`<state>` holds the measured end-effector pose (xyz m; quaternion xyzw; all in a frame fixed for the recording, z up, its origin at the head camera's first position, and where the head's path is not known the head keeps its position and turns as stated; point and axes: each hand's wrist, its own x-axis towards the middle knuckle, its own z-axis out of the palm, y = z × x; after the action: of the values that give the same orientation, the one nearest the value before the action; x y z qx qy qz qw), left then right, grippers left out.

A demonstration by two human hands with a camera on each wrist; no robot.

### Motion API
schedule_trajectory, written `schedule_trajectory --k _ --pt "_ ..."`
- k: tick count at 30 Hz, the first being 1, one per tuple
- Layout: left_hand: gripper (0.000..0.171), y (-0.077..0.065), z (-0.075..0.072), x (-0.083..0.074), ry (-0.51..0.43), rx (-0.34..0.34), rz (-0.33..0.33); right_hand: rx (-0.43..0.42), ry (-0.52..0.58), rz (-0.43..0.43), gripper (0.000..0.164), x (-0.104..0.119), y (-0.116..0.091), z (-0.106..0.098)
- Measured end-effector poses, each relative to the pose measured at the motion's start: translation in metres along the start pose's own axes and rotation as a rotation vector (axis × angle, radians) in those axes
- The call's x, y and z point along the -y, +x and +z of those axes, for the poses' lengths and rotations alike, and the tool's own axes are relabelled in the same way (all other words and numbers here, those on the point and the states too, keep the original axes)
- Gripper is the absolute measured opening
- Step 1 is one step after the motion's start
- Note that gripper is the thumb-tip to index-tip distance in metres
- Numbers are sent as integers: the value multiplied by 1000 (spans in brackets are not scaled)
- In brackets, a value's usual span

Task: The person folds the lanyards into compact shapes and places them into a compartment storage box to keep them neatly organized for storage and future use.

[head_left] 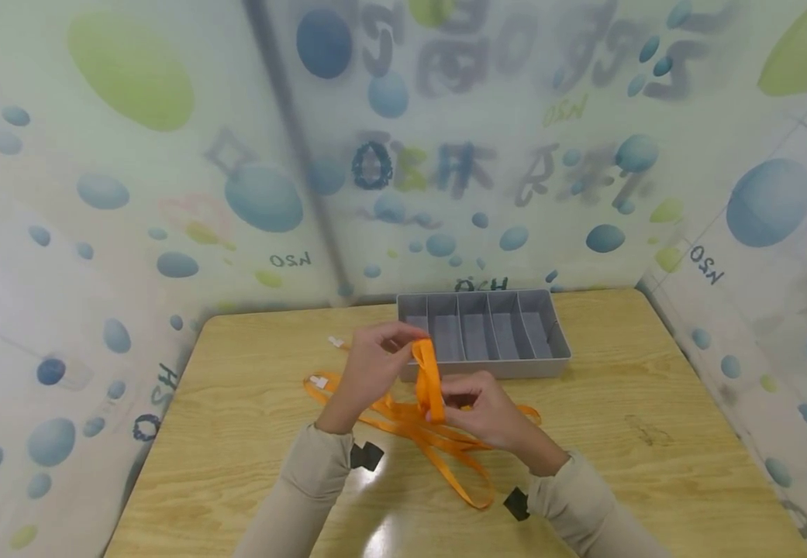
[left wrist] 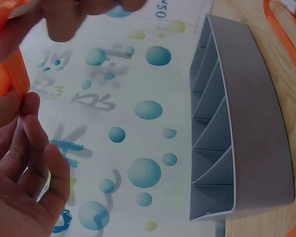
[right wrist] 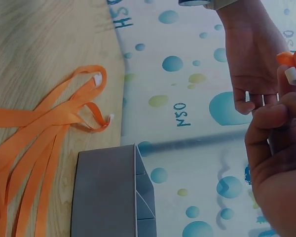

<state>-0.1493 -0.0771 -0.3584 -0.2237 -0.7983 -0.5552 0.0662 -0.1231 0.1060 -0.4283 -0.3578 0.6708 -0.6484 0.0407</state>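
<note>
Both hands hold an orange strap (head_left: 431, 384), a lanyard-like band folded into an upright loop above the table. My left hand (head_left: 375, 368) pinches its upper end between thumb and fingers. Lower on the right, my right hand (head_left: 483, 407) grips the bottom of the loop. In the right wrist view a small white piece (right wrist: 292, 75) shows beside the folded orange band at the fingers. Below the hands, more orange straps (head_left: 469, 469) lie loosely crossed on the table, with a white end piece (head_left: 319, 381) at the left.
Behind the hands stands a grey box (head_left: 529, 368) with several upright dividers, near the back edge of the wooden table (head_left: 654, 480). Patterned curtain-like walls (head_left: 480, 248) surround the table. Dark tabs (head_left: 517, 504) hang at the wrists.
</note>
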Motion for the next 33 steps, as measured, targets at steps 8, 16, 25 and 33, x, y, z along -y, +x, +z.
schedule_trajectory --k 8,16,25,33 --pt "14 -3 5 12 -96 33 59 -10 -8 -51 18 3 0 -2" --pt "11 -8 14 16 -62 16 101 -66 -65 -54 21 26 3 -5" --pt "11 -11 30 30 -75 16 84 -147 -94 19 22 22 1 -11" --pt "14 -10 32 47 47 -47 258 -143 -1 -23 22 27 2 -10"
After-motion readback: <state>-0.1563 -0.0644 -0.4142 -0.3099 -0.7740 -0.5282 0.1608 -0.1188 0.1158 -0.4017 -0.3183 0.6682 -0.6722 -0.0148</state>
